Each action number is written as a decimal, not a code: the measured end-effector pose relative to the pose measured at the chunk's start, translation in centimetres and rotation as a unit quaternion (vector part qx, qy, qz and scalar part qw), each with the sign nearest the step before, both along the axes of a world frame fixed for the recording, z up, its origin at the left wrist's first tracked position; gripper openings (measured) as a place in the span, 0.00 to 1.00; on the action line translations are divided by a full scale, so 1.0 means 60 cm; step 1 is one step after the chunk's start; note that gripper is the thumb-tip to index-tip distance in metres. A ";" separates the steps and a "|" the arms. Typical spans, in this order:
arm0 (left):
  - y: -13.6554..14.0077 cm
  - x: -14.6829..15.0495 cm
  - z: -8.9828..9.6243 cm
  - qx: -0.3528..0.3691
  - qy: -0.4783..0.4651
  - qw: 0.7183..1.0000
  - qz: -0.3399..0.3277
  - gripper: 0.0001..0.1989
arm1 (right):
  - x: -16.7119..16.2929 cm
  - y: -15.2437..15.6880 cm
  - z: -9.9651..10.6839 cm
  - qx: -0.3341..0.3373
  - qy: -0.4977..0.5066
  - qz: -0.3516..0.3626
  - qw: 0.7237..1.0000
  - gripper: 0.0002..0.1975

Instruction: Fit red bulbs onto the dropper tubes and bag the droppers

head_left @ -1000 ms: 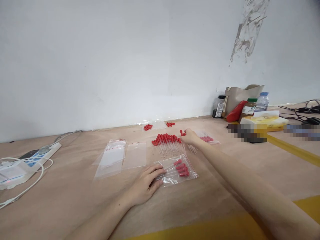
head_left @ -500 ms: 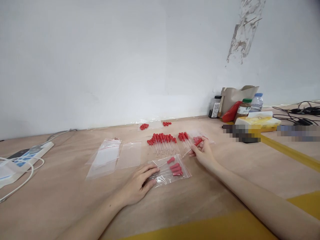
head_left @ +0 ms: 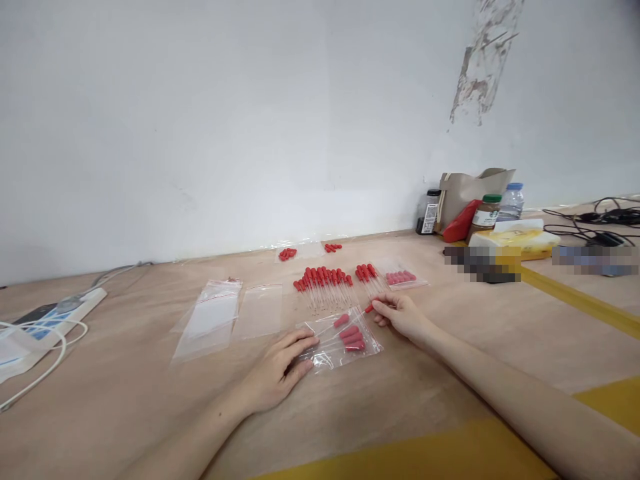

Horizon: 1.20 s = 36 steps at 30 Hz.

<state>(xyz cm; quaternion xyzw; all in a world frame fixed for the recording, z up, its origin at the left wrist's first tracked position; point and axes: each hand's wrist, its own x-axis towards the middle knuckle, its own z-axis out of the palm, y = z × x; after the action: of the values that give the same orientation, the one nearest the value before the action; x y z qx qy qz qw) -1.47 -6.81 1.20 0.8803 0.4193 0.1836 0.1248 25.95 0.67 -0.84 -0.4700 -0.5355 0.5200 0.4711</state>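
A clear zip bag (head_left: 333,360) lies flat in front of me, with several red-bulbed glass droppers (head_left: 350,331) inside. My left hand (head_left: 285,367) rests on the bag's left end, fingers and thumb holding it against the table. At the bag's right, open-looking end, my right hand (head_left: 400,317) pinches a single dropper (head_left: 369,309) by its red bulb. Its thin stem points left, at the bag's mouth; whether the tip is inside I cannot tell. Behind the bag lie a row of loose droppers (head_left: 325,280) and a smaller group of droppers (head_left: 367,273).
Flat clear bags (head_left: 207,317) lie on the left. A filled bag (head_left: 403,277) sits at right; loose red bulbs (head_left: 287,254) lie near the wall. A power strip (head_left: 55,327) is far left. Tissues (head_left: 515,241), bottles (head_left: 511,203) and black cables (head_left: 615,217) stand or lie at right.
My right hand has moved left and down from the filled bag to the near bag's right end, bringing the dropper with it. My left hand stays in place.
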 end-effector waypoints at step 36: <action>-0.004 0.005 0.009 0.004 -0.035 0.999 -0.009 0.19 | -0.027 -0.010 0.019 0.010 -0.083 0.150 0.985 0.18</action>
<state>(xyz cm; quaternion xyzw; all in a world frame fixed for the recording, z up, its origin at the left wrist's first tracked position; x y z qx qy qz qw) -1.16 -7.06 1.76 0.8775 0.4064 0.2148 0.1370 24.35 0.08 0.28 -0.4211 -0.6423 0.5388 0.3463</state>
